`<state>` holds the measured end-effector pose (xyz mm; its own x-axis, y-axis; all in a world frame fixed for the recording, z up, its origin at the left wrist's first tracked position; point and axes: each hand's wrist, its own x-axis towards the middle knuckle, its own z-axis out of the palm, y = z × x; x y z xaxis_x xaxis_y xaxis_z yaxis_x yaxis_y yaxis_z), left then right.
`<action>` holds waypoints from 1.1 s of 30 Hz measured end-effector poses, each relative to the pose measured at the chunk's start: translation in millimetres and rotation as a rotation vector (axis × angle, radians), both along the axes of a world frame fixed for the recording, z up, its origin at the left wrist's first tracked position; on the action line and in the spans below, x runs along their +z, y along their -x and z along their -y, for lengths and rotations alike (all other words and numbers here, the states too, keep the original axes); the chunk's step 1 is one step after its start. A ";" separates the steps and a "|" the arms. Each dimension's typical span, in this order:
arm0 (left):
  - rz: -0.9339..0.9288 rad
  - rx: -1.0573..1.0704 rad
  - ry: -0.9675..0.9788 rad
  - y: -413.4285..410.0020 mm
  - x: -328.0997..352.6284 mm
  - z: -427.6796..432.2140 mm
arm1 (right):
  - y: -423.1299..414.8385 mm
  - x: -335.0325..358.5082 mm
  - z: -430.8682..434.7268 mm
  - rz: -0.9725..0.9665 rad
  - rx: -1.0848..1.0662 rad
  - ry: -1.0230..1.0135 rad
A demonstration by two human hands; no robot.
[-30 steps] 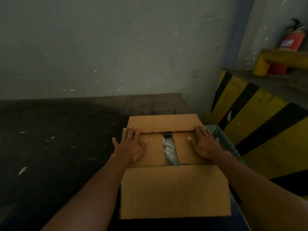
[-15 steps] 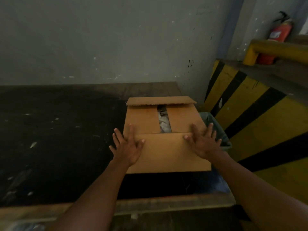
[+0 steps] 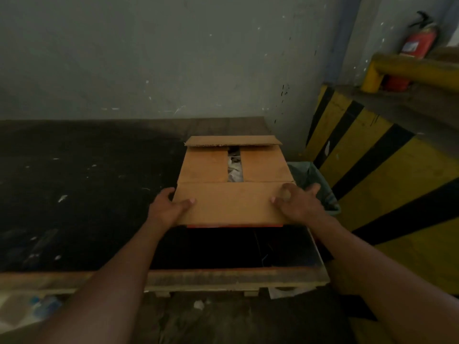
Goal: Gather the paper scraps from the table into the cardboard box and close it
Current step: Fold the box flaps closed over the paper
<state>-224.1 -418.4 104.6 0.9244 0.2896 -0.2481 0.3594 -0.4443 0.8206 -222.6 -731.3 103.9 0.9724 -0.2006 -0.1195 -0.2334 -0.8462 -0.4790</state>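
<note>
A brown cardboard box (image 3: 231, 204) stands on the dark table (image 3: 74, 194) near its right end. Its two side flaps and the near flap are folded down; the far flap (image 3: 233, 141) is still partly raised. Through the gap between the side flaps I see white paper scraps (image 3: 234, 167) inside. My left hand (image 3: 169, 207) grips the box's near left corner, thumb on the near flap. My right hand (image 3: 298, 202) grips the near right corner, thumb on top. A few small white scraps (image 3: 62, 198) lie on the table at left.
A grey wall rises behind the table. A green bin (image 3: 315, 184) stands just right of the box. A yellow and black striped barrier (image 3: 385, 170) is at right, with a red fire extinguisher (image 3: 419, 43) behind it. The table's wooden front edge (image 3: 223, 276) is close to me.
My hands slid from the side flaps back to the near flap, folded it down, and now grip the box's near corners. The view has pulled back from the box.
</note>
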 end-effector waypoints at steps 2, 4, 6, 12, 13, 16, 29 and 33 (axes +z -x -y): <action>0.028 0.115 0.271 -0.2 26.3 -3.1 | -0.5 29.0 3.2 0.049 -0.027 -0.051; 0.085 0.201 0.581 0.5 46.5 -1.4 | 0.9 58.2 5.0 0.171 -0.062 -0.180; 0.225 0.241 0.725 -2.5 56.9 6.6 | 2.3 81.3 3.9 0.309 -0.075 -0.302; 0.418 0.063 -0.010 -22.6 66.6 52.0 | -14.9 79.5 -8.3 0.396 0.081 -0.216; 0.429 -0.024 -0.148 -26.2 65.5 57.8 | -22.2 72.8 -8.4 0.372 0.107 -0.167; 0.450 -0.249 -0.507 -48.3 54.9 65.4 | -48.8 50.9 -9.3 0.342 0.173 -0.031; 0.337 -0.572 -0.909 -192.1 6.0 60.3 | -175.9 -3.6 -26.5 0.291 0.177 0.248; 0.289 -0.605 -0.905 -212.5 -8.4 59.0 | -192.9 -13.6 -28.2 0.215 0.184 0.249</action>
<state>-11.6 -477.5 96.2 0.9626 -0.2612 0.0720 -0.2686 -0.9550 0.1256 -29.7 -703.1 90.2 0.9924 -0.0176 0.1220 0.0168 -0.9613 -0.2752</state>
